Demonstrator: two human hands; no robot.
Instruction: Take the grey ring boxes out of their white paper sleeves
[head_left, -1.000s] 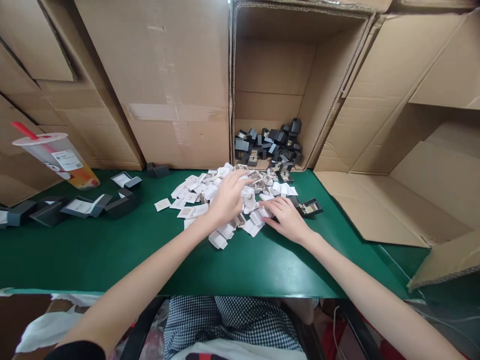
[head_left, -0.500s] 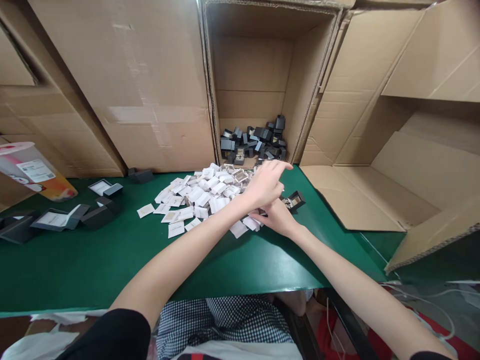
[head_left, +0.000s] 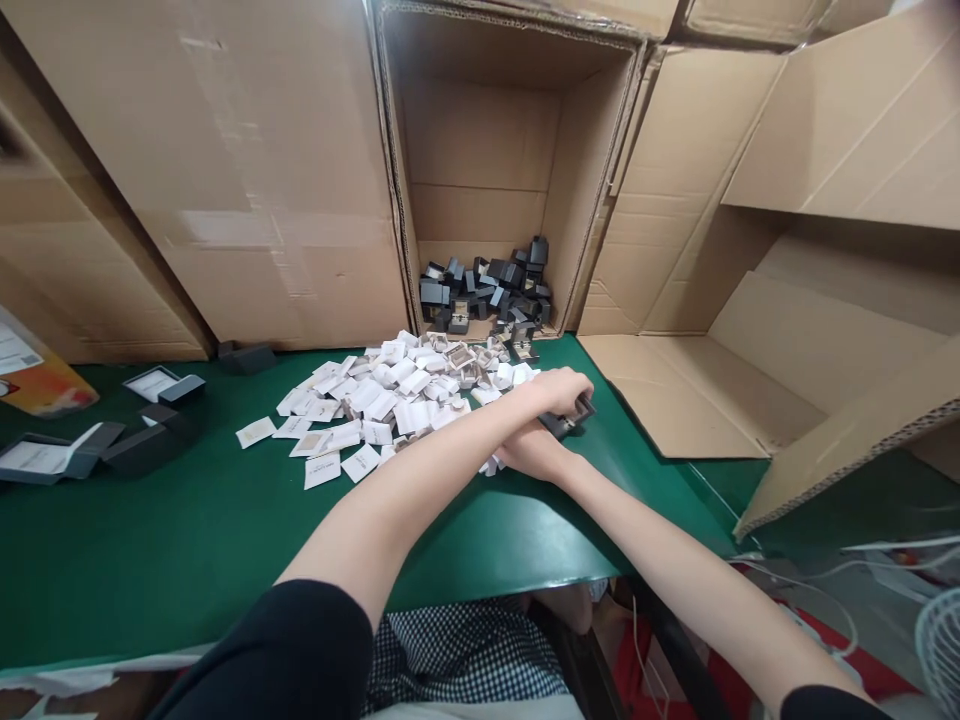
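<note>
My left hand (head_left: 564,392) is closed around a small black jewelry box (head_left: 556,426) at the right side of the white pile. Its arm crosses over my right hand (head_left: 534,450), which rests low against the pile's near right edge. The fingers of my right hand are hidden behind the left wrist, so what they hold cannot be seen. White inserts (head_left: 412,415), folded and card-like, lie heaped to the left of both hands. Beyond them, an open small box (head_left: 523,343) stands at the mouth of a carton.
An upright cardboard carton (head_left: 480,140) holds many small black boxes (head_left: 487,285) at its bottom. Larger open dark boxes (head_left: 56,455) and a printed cup (head_left: 45,375) stand on the left of the green table (head_left: 187,560). To the right lies an open carton (head_left: 667,390).
My left hand has moved down and right from over the pile and closed on the small black box. The right hand has shifted slightly left beneath it. The whole view has turned slightly right.
</note>
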